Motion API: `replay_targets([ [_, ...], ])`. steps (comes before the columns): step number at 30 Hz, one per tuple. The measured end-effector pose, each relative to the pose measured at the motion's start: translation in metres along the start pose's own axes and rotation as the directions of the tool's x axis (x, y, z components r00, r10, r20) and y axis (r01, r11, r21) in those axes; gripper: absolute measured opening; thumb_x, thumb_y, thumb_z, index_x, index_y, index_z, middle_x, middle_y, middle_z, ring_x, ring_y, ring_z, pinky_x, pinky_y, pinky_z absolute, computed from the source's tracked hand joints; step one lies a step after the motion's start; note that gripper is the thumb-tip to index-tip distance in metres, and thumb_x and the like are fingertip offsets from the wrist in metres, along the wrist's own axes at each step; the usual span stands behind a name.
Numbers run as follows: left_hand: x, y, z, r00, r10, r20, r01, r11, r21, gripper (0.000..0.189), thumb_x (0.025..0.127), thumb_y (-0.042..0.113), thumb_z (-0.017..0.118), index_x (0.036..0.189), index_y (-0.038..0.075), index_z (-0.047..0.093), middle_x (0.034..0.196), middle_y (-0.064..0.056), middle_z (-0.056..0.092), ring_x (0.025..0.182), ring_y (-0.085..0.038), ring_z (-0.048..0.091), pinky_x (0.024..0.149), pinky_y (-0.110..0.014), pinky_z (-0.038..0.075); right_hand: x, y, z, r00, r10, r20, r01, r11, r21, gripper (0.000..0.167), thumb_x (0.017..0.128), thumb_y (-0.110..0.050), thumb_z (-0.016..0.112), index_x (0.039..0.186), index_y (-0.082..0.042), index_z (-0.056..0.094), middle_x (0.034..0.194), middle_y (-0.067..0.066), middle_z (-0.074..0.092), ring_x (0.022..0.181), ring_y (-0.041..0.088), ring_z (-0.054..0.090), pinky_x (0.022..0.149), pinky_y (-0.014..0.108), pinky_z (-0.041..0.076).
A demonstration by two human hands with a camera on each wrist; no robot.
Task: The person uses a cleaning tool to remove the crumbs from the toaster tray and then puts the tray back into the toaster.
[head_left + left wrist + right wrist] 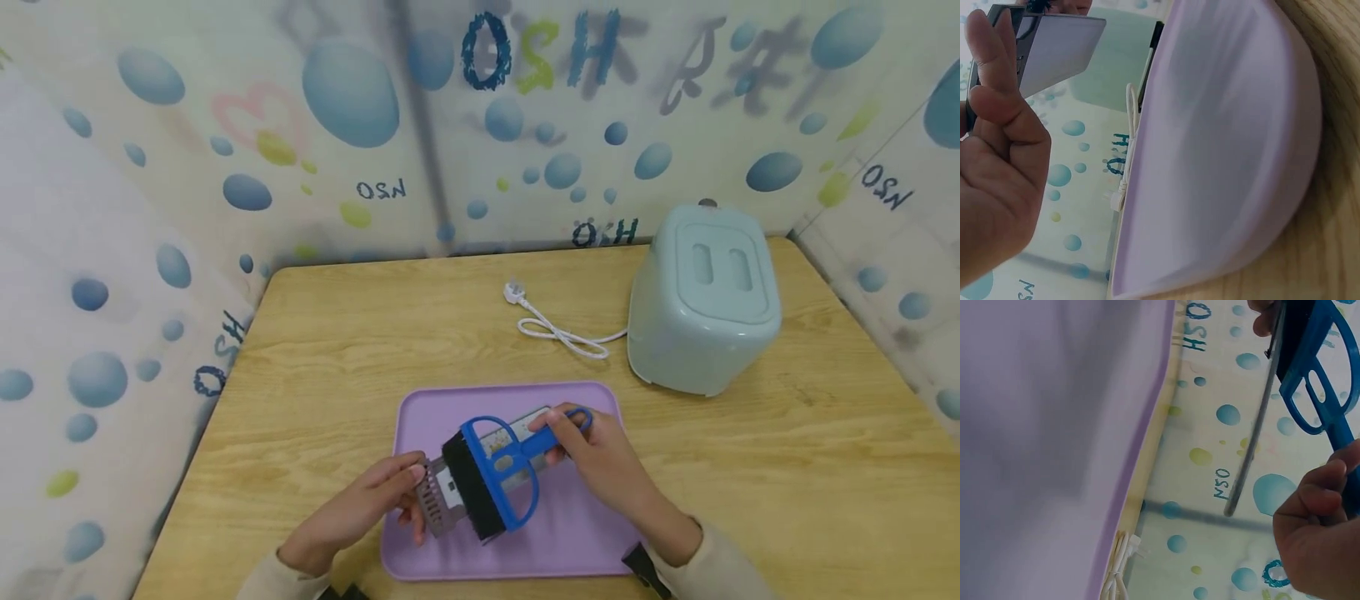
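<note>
the left hand [382, 493] pinches the plate [1060, 53], the right hand [592, 457] holds the brush [491, 479], both over the tray [427, 417]. the plate seems light, stiff and slippery; hold its end. the right wrist view shows its thin edge; only the head view shows the whole toaster [705, 333], back right of the tray.

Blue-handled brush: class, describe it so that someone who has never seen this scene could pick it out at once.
On the wooden table, find the purple tray. Over it, the right hand grips the blue-handled brush. Its bright blue, looped frame and black bristles set it apart from the grey, slotted piece in the left hand.
</note>
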State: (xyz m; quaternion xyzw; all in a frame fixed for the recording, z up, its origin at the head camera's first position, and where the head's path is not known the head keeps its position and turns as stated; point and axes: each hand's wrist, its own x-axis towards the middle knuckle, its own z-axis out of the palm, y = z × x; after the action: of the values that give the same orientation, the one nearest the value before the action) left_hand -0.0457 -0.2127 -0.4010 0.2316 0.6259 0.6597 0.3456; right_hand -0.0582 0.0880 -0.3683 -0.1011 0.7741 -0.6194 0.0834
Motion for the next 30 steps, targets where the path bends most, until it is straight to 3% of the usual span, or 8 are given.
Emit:
replay_targets([
  [2, -0.001, -0.001, 0.001, 1.0, 0.022, 0.009, -0.022, 1.0, 0.009, 0.037, 0.107, 0.015, 0.026, 0.106, -0.019, 0.041, 0.079, -0.038, 0.054, 0.068, -0.004, 0.064, 0.06, -0.02, 0.045, -0.002, 0.001, 0.001, 1.0, 0.015, -0.016, -0.016, 1.0, -0.005, 0.03, 0.102, -0.017, 0.046, 0.096, 0.002, 0.069, 0.081, 0.011, 0.065, 0.062, 0.005, 0.06, 0.066, 0.022, 0.052],
  [4, -0.001, -0.001, 0.001, 0.999, 0.029, 0.013, -0.029, 0.999, 0.017, 0.036, 0.107, 0.015, 0.026, 0.106, -0.018, 0.042, 0.08, -0.04, 0.053, 0.068, -0.004, 0.064, 0.059, -0.02, 0.045, -0.003, 0.002, 0.001, 0.999, 0.017, -0.037, -0.018, 0.999, -0.027, 0.029, 0.102, -0.017, 0.047, 0.095, 0.0, 0.07, 0.081, 0.01, 0.066, 0.061, 0.005, 0.06, 0.065, 0.022, 0.051],
  [19, -0.006, -0.001, 0.001, 0.999, 0.043, 0.024, -0.044, 0.997, 0.065, 0.033, 0.107, 0.013, 0.027, 0.095, -0.016, 0.039, 0.075, -0.039, 0.053, 0.067, -0.001, 0.064, 0.056, -0.025, 0.045, -0.009, 0.01, -0.017, 0.984, 0.09, -0.151, -0.116, 0.978, -0.171, 0.025, 0.101, -0.021, 0.05, 0.093, -0.01, 0.071, 0.064, -0.001, 0.061, 0.062, 0.004, 0.056, 0.06, 0.02, 0.042],
  [25, -0.008, -0.001, 0.001, 0.999, 0.048, -0.012, -0.046, 0.995, 0.085, 0.033, 0.107, 0.014, 0.028, 0.094, -0.015, 0.039, 0.076, -0.023, 0.06, 0.065, -0.002, 0.065, 0.055, -0.024, 0.045, -0.011, 0.015, -0.023, 0.977, 0.118, -0.177, -0.154, 0.966, -0.206, 0.027, 0.102, -0.024, 0.049, 0.095, -0.01, 0.071, 0.065, -0.001, 0.061, 0.063, 0.008, 0.055, 0.058, 0.02, 0.04],
  [30, -0.01, 0.001, 0.002, 0.998, 0.06, -0.034, -0.057, 0.993, 0.106, 0.032, 0.107, 0.012, 0.027, 0.096, -0.015, 0.041, 0.077, -0.033, 0.056, 0.064, -0.006, 0.065, 0.054, -0.025, 0.044, -0.012, 0.018, -0.028, 0.974, 0.11, -0.198, -0.158, 0.957, -0.243, 0.027, 0.102, -0.024, 0.049, 0.094, -0.01, 0.071, 0.065, -0.001, 0.061, 0.062, 0.01, 0.055, 0.055, 0.02, 0.038],
])
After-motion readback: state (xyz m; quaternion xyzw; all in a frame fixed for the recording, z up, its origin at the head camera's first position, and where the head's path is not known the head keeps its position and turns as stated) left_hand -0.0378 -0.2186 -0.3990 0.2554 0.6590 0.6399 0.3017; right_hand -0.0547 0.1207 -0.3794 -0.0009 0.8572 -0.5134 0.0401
